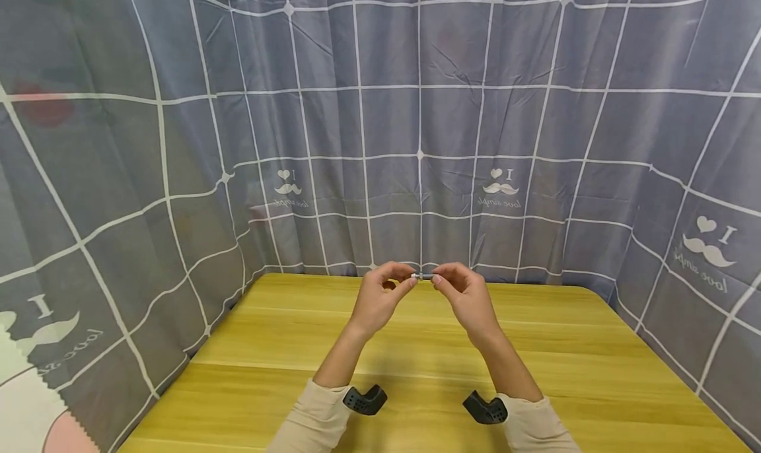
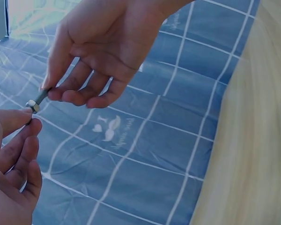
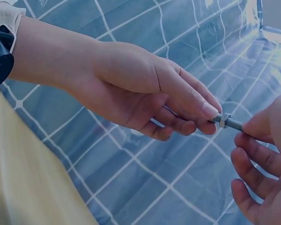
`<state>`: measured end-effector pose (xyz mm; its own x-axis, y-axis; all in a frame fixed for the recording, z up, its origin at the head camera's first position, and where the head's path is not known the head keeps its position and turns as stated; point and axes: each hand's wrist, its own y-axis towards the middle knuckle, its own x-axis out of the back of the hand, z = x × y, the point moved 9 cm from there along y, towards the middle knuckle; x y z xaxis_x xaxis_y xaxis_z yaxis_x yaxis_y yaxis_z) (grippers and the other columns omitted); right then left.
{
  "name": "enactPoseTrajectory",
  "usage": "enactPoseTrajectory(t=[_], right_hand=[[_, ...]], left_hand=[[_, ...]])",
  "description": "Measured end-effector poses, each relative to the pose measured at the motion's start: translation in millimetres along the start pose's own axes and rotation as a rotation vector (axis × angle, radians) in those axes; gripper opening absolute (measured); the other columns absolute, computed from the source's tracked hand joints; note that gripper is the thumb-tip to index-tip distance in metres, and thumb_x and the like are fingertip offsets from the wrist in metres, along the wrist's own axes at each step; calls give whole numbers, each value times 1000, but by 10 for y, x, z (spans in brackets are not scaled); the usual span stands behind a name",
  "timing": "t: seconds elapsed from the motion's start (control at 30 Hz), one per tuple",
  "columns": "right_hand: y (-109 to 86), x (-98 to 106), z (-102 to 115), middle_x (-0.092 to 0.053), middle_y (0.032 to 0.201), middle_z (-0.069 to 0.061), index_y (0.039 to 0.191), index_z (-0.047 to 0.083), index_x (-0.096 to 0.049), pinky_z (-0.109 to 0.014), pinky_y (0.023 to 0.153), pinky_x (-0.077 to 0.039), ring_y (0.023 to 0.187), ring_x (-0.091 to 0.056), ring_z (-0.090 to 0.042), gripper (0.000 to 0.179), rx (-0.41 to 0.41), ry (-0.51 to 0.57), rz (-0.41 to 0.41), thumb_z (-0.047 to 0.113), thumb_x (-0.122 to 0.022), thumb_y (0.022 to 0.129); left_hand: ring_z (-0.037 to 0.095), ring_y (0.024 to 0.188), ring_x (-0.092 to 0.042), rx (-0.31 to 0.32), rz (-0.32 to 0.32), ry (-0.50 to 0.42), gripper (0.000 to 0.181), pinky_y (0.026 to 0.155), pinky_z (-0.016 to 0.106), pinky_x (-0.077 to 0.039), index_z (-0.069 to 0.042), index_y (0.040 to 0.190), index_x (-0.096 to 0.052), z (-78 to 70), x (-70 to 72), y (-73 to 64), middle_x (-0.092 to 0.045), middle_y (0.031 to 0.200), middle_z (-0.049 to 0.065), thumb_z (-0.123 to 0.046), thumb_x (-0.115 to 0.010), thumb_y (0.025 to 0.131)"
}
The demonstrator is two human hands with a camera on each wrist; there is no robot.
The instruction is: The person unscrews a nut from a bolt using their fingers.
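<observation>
A small metal bolt (image 3: 234,124) with a threaded shank is held level between the two hands, above the far part of the table. A hex nut (image 3: 224,120) sits around the shank, close to the left fingertips. My left hand (image 1: 378,298) pinches the bolt's left end between thumb and forefinger; in the left wrist view its thumb lies against or right beside the nut. My right hand (image 1: 470,301) pinches the opposite end with thumb and forefinger. The other fingers of both hands are loosely bent. Fingertips hide both ends of the bolt.
A yellow wood-grain table (image 1: 428,347) lies beneath the hands. Grey curtains (image 1: 386,123) with white grid lines surround its back and sides. Black devices (image 1: 365,400) are worn at both wrists over light sleeves. A pale patterned cloth (image 1: 36,400) shows at the lower left.
</observation>
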<state>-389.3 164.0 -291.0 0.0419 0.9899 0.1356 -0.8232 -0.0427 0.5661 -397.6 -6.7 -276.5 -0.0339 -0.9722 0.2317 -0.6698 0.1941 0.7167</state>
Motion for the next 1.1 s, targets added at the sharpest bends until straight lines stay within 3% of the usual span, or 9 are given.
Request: enactPoseTrajectory(t=[0.3, 0.53, 0.73, 0.97, 1.1], right_hand=[[-46, 7, 155, -67, 101, -15, 111, -3, -70, -30, 85, -53, 93, -64, -26, 14, 15, -52, 6, 8, -66, 103], [-56, -56, 120, -69, 94, -12, 110, -1, -75, -36, 78, -54, 87, -63, -27, 21, -33, -104, 48, 17, -66, 104], [-60, -62, 116, -69, 92, -13, 108, 0, -75, -37, 76, -56, 83, -64, -25, 18, -27, -128, 66, 16, -67, 103], [-68, -86, 189, -72, 105, -9, 112, 4, -75, -43, 84, -54, 95, -68, -25, 16, 20, -150, 101, 12, -71, 100], [-71, -89, 185, -73, 108, -9, 116, 4, -74, -40, 87, -54, 99, -69, -25, 18, 19, -139, 116, 13, -70, 101]], left_hand=[[20, 88, -65, -46, 33, -4, 8, 75, 35, -52, -5, 103, -77, -91, 52, 4, -73, 94, 3, -7, -76, 95], [25, 83, -66, -94, 98, 26, 8, 76, 40, -55, -2, 103, -75, -146, 3, -18, -74, 96, 6, -7, -74, 97], [25, 87, -68, -94, 134, 44, 5, 78, 39, -57, -2, 101, -74, -150, -66, -21, -75, 101, 9, -4, -73, 97], [28, 91, -69, -78, 131, 43, 4, 84, 46, -57, 1, 101, -72, -115, -73, -35, -74, 100, 11, 0, -71, 96], [25, 91, -69, -84, 140, 40, 4, 84, 42, -57, -1, 102, -72, -113, -50, -46, -74, 100, 8, -3, -71, 98]])
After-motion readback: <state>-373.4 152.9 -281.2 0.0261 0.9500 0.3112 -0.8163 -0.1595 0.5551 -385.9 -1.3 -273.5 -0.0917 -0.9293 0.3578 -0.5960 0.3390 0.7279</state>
